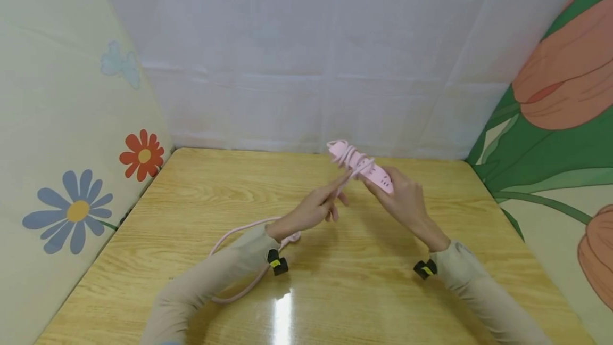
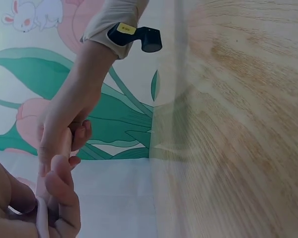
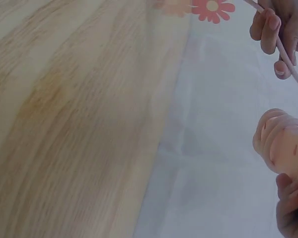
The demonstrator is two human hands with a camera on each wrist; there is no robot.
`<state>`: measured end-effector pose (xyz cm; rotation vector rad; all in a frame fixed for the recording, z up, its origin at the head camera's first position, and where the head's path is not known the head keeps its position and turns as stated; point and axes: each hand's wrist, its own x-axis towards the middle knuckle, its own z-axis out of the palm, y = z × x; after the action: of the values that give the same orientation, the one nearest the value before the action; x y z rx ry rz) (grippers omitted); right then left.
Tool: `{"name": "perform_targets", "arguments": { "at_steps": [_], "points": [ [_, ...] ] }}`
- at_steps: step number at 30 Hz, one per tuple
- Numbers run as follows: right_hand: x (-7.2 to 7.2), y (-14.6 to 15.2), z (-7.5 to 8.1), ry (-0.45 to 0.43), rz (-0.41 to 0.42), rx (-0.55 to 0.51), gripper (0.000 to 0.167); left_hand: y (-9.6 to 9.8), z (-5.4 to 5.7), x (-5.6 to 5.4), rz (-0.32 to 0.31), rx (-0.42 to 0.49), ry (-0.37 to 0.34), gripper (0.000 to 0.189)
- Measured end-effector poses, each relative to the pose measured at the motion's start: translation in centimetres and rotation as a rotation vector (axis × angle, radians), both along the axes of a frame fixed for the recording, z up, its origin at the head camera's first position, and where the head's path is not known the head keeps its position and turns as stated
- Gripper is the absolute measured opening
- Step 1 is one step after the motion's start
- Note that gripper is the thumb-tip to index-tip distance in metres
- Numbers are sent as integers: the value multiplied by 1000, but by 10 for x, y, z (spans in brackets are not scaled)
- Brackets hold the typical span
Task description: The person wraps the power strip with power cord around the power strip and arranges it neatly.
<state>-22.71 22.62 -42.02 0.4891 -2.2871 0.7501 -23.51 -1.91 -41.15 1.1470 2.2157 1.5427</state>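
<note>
A pink power strip (image 1: 384,181) is held up over the table, its outlets facing up. My right hand (image 1: 406,200) grips its near end, thumb along one side. Several turns of pink cord (image 1: 346,154) wrap the far half of the strip. My left hand (image 1: 311,207) pinches the cord close beside the strip, as the left wrist view shows with the cord (image 2: 41,218) between thumb and fingers. In the right wrist view the cord runs taut from the left hand (image 3: 288,32) toward the wrapped strip (image 3: 288,146). The cord's plug (image 1: 292,238) shows just past my left wrist.
A loose loop of the cord (image 1: 234,231) lies on the wooden table (image 1: 230,180) under and beside my left forearm. White cloth (image 1: 268,68) hangs behind the table's far edge. Flower-printed panels stand at the left (image 1: 43,121) and right (image 1: 551,164).
</note>
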Motion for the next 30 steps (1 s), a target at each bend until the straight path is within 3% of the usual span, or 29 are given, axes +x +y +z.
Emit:
{"name": "perform_targets", "arguments": {
  "at_steps": [7,16,21,25,30],
  "points": [
    [2,0,4,-71,-43,-81,43,-2,-4,-2,24,-14,43,28],
    [4,0,9,-113,-63,-125,44,-6,-4,-8,31,-140,112,45],
    [6,-2,12,-120,-61,-152,46,-7,-6,-8,-31,-157,139,54],
    [7,-3,15,-116,-57,-169,46,-6,-9,-9,-104,-115,104,57],
    [9,-6,21,-90,-32,-187,44,-4,-14,-11,-137,-82,-33,53]
  ]
}}
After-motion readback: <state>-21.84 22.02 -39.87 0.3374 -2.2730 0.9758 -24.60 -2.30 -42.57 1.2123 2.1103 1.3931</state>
